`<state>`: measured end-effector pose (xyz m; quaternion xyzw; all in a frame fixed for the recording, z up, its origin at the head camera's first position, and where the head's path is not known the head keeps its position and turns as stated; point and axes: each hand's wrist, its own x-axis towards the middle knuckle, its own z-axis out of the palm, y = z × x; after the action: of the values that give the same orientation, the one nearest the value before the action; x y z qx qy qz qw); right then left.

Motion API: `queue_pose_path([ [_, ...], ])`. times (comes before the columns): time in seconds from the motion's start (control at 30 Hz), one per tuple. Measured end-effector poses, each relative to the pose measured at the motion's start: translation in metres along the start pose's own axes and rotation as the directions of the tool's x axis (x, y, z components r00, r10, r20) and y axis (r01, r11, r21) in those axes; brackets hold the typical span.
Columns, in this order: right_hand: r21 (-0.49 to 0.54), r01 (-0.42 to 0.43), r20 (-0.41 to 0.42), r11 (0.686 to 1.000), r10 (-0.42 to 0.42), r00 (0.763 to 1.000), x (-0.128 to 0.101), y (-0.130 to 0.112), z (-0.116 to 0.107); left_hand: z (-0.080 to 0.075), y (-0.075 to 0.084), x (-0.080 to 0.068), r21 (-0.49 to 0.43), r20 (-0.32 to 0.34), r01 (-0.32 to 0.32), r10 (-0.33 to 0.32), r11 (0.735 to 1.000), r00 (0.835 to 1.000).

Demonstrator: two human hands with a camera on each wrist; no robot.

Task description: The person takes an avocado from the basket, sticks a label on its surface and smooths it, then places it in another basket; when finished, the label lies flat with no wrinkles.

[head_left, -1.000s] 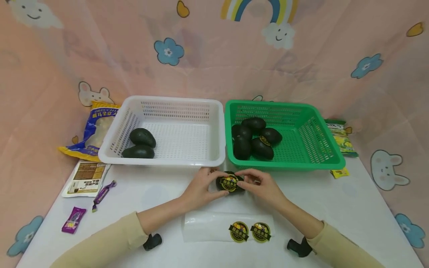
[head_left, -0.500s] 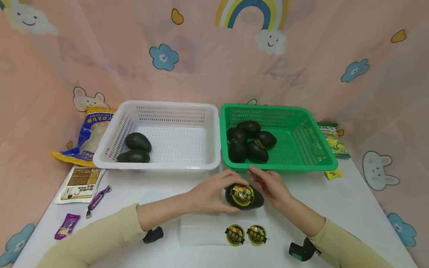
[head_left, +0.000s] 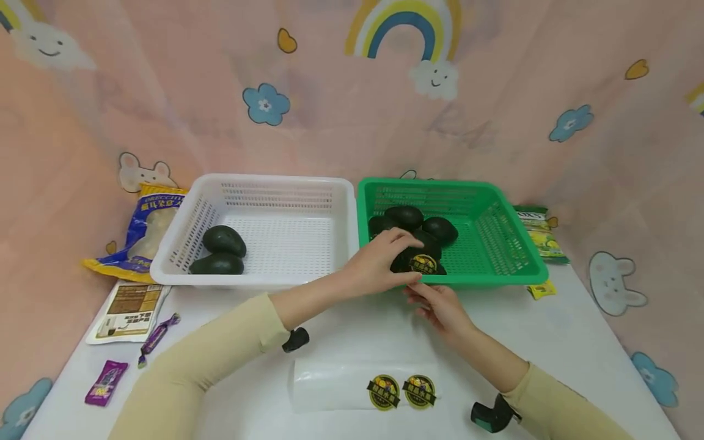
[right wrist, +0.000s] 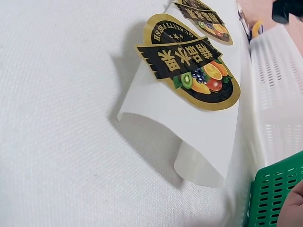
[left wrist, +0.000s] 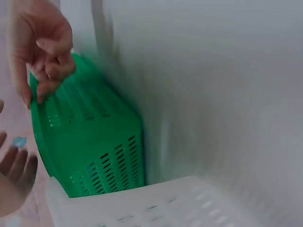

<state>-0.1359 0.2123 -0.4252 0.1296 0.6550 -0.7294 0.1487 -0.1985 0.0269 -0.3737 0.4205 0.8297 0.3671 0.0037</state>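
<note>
In the head view my left hand (head_left: 379,263) reaches over the front rim of the green basket (head_left: 495,278), its fingers spread above a stickered avocado (head_left: 422,264). That avocado lies just behind the rim, among several other avocados (head_left: 404,217). The left wrist view shows blurred fingers of my left hand (left wrist: 14,182) apart, with nothing seen between them. Just outside the same rim is my right hand (head_left: 442,311), fingers loosely bent and holding nothing I can see. Its fingertips are at the rim in the left wrist view, contact uncertain. A backing sheet (head_left: 330,385) with two round stickers (head_left: 383,392) lies in front.
Left of the green basket stands a white basket (head_left: 253,280) with two avocados (head_left: 224,240). A pasta bag (head_left: 148,226), a flat pouch (head_left: 129,311) and two purple candies (head_left: 106,383) lie at the left. Snack packs (head_left: 541,235) are at the right, beyond the green basket.
My left hand has carried the stickered avocado from the table into the green basket, and its fingers are now around the fruit without a visible grip. My right hand has come off the avocado.
</note>
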Motion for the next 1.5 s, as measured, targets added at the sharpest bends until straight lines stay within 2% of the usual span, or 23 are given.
queue_pose_path([
  [0.07,0.008,0.002,-0.011,1.000,-0.002,1.000,0.000,0.000,0.001,-0.001,-0.001,-0.021,-0.138,0.017,-0.032,0.035,0.990,0.999],
  [0.13,0.006,-0.002,-0.013,1.000,0.002,1.000,0.001,0.000,0.002,-0.002,-0.005,-0.048,-0.297,0.073,0.001,0.022,0.955,0.997],
  [0.2,-0.006,-0.012,-0.008,1.000,0.012,1.000,0.001,-0.001,0.003,-0.004,-0.014,-0.080,-0.413,0.151,0.119,-0.061,0.903,0.987],
  [0.27,-0.038,-0.020,0.010,0.999,0.020,1.000,-0.001,-0.003,0.003,-0.008,-0.026,-0.111,-0.498,0.207,0.274,-0.194,0.823,0.959],
  [0.33,-0.094,-0.025,0.056,0.995,0.031,0.998,-0.003,-0.004,0.004,-0.015,-0.040,-0.138,-0.575,0.218,0.426,-0.370,0.698,0.903],
  [0.37,-0.133,-0.026,0.092,0.991,0.038,0.995,-0.005,-0.006,0.005,-0.019,-0.047,-0.149,-0.625,0.207,0.479,-0.460,0.617,0.863],
  [0.43,-0.220,-0.003,0.193,0.975,0.047,0.980,-0.007,-0.009,0.010,-0.030,-0.058,-0.166,-0.716,0.158,0.510,-0.600,0.477,0.784],
  [0.5,-0.305,0.050,0.318,0.951,0.053,0.947,-0.007,-0.015,0.021,-0.041,-0.066,-0.175,-0.776,0.116,0.498,-0.688,0.387,0.716],
  [0.53,-0.344,0.086,0.387,0.935,0.057,0.920,-0.006,-0.021,0.027,-0.045,-0.068,-0.177,-0.796,0.101,0.484,-0.708,0.363,0.699],
  [0.57,-0.385,0.137,0.460,0.913,0.061,0.886,-0.005,-0.028,0.035,-0.049,-0.070,-0.179,-0.810,0.091,0.470,-0.715,0.352,0.693],
  [0.6,-0.415,0.194,0.533,0.889,0.064,0.844,-0.003,-0.036,0.044,-0.051,-0.072,-0.179,-0.814,0.083,0.460,-0.713,0.355,0.697],
  [0.7,-0.476,0.381,0.721,0.793,0.104,0.685,0.009,-0.072,0.075,-0.054,-0.075,-0.179,-0.817,0.075,0.446,-0.700,0.365,0.711],
  [0.8,-0.483,0.525,0.829,0.701,0.174,0.532,0.029,-0.114,0.109,-0.054,-0.077,-0.179,-0.806,0.073,0.450,-0.690,0.384,0.720],
  [0.83,-0.484,0.553,0.845,0.678,0.199,0.496,0.038,-0.128,0.120,-0.055,-0.078,-0.179,-0.801,0.077,0.457,-0.691,0.386,0.718],
  [0.9,-0.489,0.589,0.858,0.644,0.235,0.457,0.056,-0.152,0.143,-0.056,-0.078,-0.180,-0.793,0.084,0.468,-0.692,0.389,0.717],
  [0.93,-0.490,0.600,0.861,0.632,0.241,0.449,0.066,-0.163,0.154,-0.056,-0.078,-0.180,-0.792,0.087,0.471,-0.692,0.389,0.717],
  [1.0,-0.500,0.605,0.853,0.620,0.232,0.467,0.086,-0.178,0.174,-0.057,-0.077,-0.181,-0.793,0.087,0.471,-0.693,0.386,0.716],
  [1.17,-0.549,0.566,0.783,0.615,0.139,0.607,0.133,-0.181,0.211,-0.057,-0.074,-0.186,-0.798,0.090,0.461,-0.679,0.388,0.728],
  [1.23,-0.565,0.547,0.757,0.618,0.125,0.641,0.148,-0.169,0.221,-0.056,-0.072,-0.188,-0.797,0.095,0.463,-0.677,0.387,0.730],
  [1.27,-0.572,0.541,0.750,0.617,0.127,0.649,0.154,-0.162,0.227,-0.056,-0.072,-0.189,-0.795,0.098,0.466,-0.676,0.389,0.731],
  [1.33,-0.582,0.542,0.751,0.606,0.146,0.644,0.164,-0.147,0.237,-0.056,-0.071,-0.191,-0.791,0.101,0.472,-0.678,0.389,0.728],
  [1.43,-0.595,0.560,0.764,0.576,0.190,0.617,0.172,-0.125,0.255,-0.055,-0.071,-0.194,-0.790,0.102,0.477,-0.685,0.385,0.722],
  [1.5,-0.601,0.590,0.776,0.539,0.218,0.592,0.173,-0.113,0.268,-0.055,-0.071,-0.196,-0.792,0.093,0.472,-0.688,0.387,0.719],
])
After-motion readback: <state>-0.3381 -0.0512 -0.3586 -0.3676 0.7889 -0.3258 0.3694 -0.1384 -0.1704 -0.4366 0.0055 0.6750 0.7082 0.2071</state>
